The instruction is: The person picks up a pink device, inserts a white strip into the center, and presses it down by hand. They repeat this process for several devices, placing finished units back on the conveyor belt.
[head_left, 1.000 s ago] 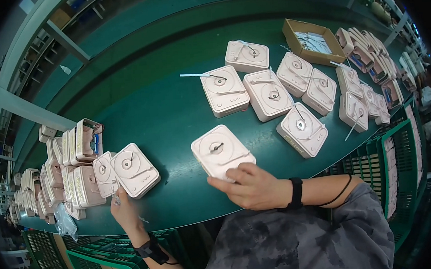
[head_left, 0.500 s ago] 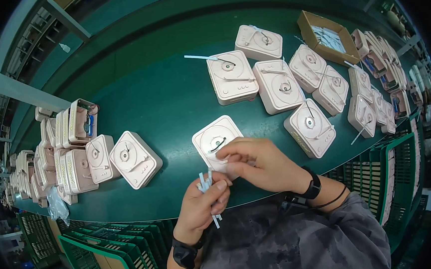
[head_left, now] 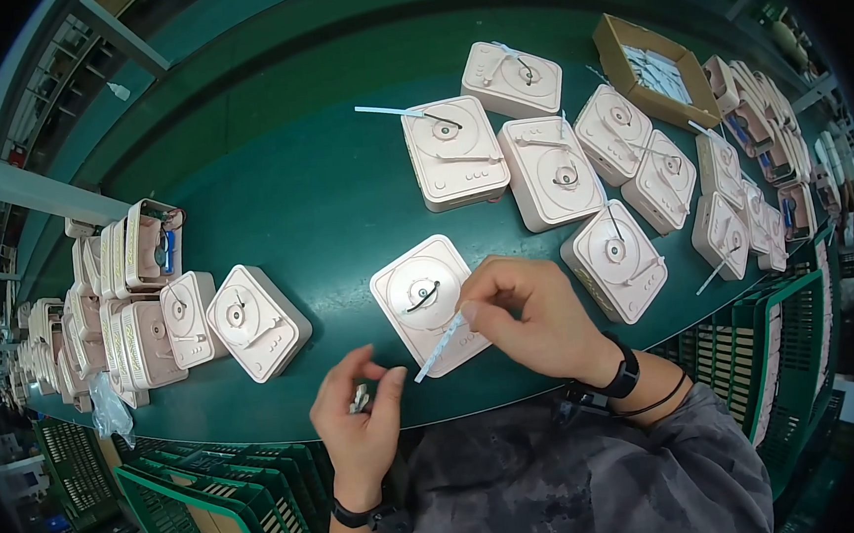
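Observation:
In front of me on the green table lies a pale pink record-player-shaped casing [head_left: 394, 287], with a short dark wire at the centre of its round disc. My right hand [head_left: 535, 323] is over its right side, pinching one end of a thin, pale strip [head_left: 440, 350]. The strip slants down to the left across the casing's near part. My left hand [head_left: 355, 415] is just left of the casing's near corner. Its thumb and forefinger are apart, while the curled fingers keep a small bundle of pale strips [head_left: 359, 398], mostly hidden in the palm.
More pink casings [head_left: 454, 151] stand at the right, some with pale strips on their wires. A cardboard box [head_left: 621, 60] of strips is behind them. At the left are two casings [head_left: 258, 323] and stacked open shells [head_left: 153, 246]. Green crates [head_left: 236, 508] line the near edge.
My hands have moved apart. One strip is now in my right hand, away from the bundle; my left hand has shifted left and turned, its thumb and forefinger opening.

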`<state>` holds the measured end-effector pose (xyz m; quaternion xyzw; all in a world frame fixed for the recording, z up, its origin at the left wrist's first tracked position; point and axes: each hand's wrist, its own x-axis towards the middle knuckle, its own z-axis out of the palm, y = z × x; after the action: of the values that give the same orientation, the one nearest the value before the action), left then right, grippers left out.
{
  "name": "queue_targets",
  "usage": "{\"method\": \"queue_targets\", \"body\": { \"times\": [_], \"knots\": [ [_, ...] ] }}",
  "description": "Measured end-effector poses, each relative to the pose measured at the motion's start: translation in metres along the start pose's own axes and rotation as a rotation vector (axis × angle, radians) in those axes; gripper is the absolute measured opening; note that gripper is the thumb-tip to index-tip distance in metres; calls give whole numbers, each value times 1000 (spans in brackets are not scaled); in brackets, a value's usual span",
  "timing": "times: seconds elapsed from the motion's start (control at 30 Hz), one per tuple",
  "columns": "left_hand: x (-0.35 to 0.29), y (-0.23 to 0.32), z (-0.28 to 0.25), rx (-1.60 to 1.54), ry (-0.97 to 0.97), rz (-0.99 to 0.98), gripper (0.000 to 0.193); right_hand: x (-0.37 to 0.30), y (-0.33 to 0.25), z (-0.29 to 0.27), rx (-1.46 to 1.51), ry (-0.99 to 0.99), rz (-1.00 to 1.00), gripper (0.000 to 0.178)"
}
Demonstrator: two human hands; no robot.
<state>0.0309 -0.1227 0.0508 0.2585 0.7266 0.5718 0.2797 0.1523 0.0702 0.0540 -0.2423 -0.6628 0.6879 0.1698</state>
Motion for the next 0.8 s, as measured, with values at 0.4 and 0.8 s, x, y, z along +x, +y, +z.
{"method": "queue_targets", "body": {
  "times": [0.4, 0.8],
  "knots": [
    [21, -19, 7, 268, 80, 344, 17, 21, -17, 9, -329, -209, -122, 9],
    [40, -33, 15, 67, -4, 62, 10, 38, 16, 13, -730, -209, -532, 11]
  ]
}}
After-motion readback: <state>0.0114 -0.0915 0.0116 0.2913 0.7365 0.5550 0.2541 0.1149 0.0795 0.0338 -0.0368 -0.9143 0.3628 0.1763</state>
